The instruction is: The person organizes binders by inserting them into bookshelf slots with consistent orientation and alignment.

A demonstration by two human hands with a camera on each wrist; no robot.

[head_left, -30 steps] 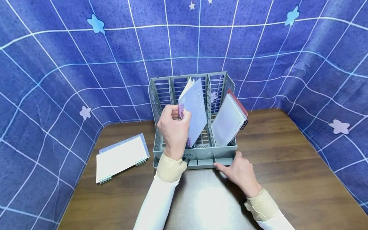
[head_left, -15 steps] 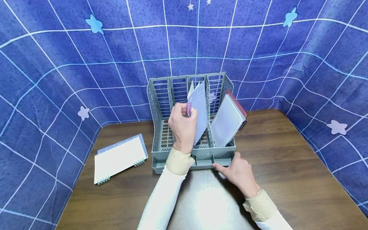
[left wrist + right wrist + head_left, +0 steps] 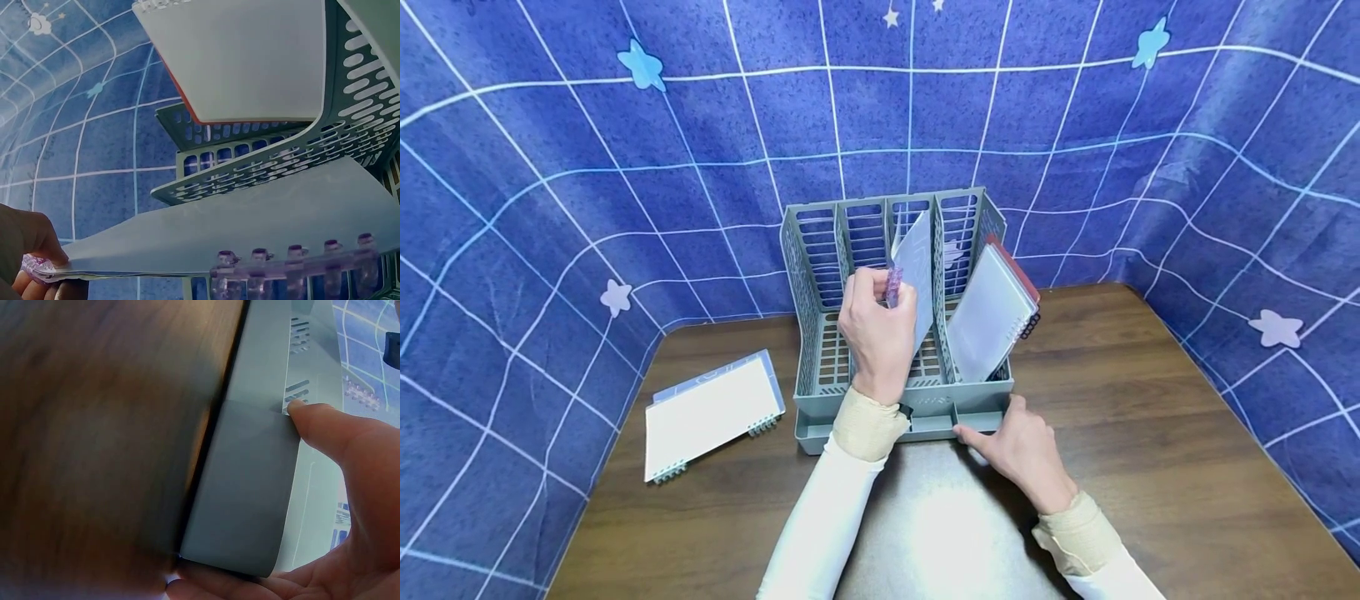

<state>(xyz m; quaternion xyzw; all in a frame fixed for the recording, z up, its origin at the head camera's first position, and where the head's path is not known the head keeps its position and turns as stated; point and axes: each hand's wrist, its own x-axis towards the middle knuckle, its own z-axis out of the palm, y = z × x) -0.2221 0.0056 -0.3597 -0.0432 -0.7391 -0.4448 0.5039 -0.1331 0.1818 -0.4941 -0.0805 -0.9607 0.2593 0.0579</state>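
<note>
My left hand (image 3: 878, 333) pinches a light blue notebook (image 3: 916, 258) by its edge with the purple binding. The notebook stands upright, partly inside the third compartment from the left of a grey-green desk file organizer (image 3: 820, 404). Purple binding rings (image 3: 295, 269) and the pale cover show in the left wrist view beside a slotted divider. My right hand (image 3: 1026, 454) grips the organizer's front right corner. In the right wrist view, its thumb (image 3: 325, 425) lies on the front tray's rim and the fingers wrap the corner from the other side.
A spiral notebook (image 3: 988, 321) with a red back cover leans in the rightmost compartment. On the wooden table (image 3: 1112, 367) at the left lies another notebook (image 3: 715, 417) with green rings. Blue grid-patterned fabric (image 3: 722, 158) surrounds the table on three sides.
The left hand has moved right and the light blue notebook has sunk lower into the third compartment. The right hand stays at the organizer's corner.
</note>
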